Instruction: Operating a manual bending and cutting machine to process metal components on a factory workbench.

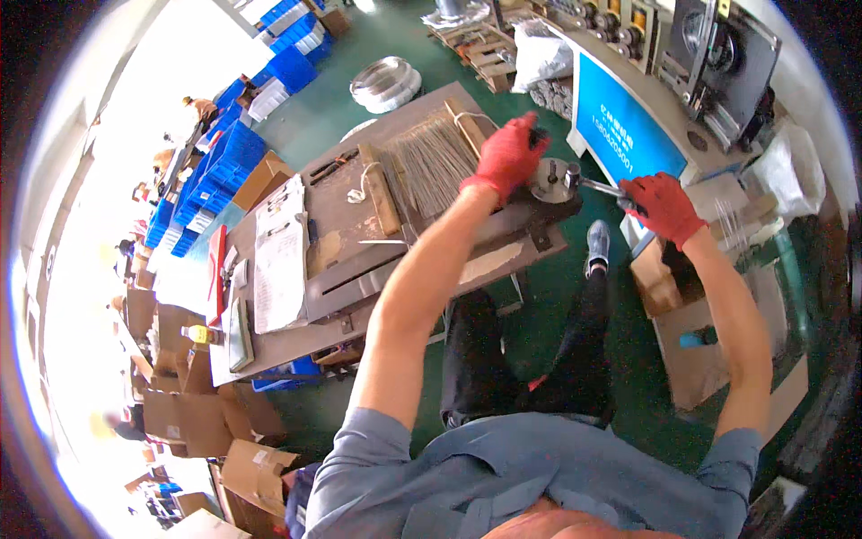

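The metal lever (600, 187) lies with its long axis running sideways, 1 end at the small post on the round metal plate (549, 191), the other pointing right and slightly toward the person. The right hand (662, 207), in a red glove, is clenched around its outer end. The left hand (512, 154), also gloved, is up and left of the lever, near the plate, fingers curled by something dark; I cannot tell whether it grips it. The plate sits at the right corner of the tabletop (388, 133), and the lever reaches past the edge. Green floor (539, 332) separates this edge from the blue-panelled machine (620, 117). Thin rods (422, 166) lie left of the plate.
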`<state>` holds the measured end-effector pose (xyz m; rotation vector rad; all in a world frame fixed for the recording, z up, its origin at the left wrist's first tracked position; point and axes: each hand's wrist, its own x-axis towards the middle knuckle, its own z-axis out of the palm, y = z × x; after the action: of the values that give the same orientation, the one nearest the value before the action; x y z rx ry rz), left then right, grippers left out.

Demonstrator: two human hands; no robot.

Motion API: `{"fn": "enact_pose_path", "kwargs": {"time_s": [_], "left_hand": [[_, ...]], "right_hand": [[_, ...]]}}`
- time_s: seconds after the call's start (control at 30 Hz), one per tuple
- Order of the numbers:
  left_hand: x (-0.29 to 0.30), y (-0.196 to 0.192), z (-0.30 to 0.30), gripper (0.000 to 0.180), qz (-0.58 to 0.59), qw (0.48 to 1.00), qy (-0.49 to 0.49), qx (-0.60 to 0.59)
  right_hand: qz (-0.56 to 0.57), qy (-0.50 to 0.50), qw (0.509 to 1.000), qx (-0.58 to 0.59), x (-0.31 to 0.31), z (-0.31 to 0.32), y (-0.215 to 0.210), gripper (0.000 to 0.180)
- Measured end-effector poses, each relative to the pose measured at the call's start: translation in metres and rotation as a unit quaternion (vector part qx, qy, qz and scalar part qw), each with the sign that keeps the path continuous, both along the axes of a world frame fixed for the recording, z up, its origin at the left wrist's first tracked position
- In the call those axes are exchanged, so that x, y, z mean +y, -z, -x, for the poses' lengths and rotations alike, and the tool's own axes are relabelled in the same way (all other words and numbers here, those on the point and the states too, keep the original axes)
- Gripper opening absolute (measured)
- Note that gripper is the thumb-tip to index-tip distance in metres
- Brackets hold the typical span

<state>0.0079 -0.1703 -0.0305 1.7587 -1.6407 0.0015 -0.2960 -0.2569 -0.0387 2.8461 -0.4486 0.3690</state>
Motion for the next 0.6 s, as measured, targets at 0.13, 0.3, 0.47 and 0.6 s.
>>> {"fn": "enact_pose_path", "kwargs": {"time_s": [0.13, 0.3, 0.47, 0.6], "left_hand": [[0.014, -0.005, 0.039, 0.040, -0.014, 0.993, 0.018, -0.119], [0.013, 0.012, 0.046, 0.037, -0.004, 0.985, -0.008, -0.171], [0.021, 0.007, 0.053, 0.038, 0.025, 0.979, -0.013, -0.203], [0.027, 0.013, 0.047, 0.038, 0.037, 0.977, -0.041, -0.207]], "right_hand": [[0.092, 0.000, 0.988, -0.122, 0.003, -0.013, 0.000, 0.039], [-0.087, 0.164, 0.934, -0.306, 0.043, -0.028, 0.102, 0.045], [-0.601, 0.344, 0.650, -0.312, 0.125, -0.044, 0.304, 0.051], [-0.879, 0.285, 0.046, -0.380, 0.199, -0.012, 0.431, 0.048]]}}
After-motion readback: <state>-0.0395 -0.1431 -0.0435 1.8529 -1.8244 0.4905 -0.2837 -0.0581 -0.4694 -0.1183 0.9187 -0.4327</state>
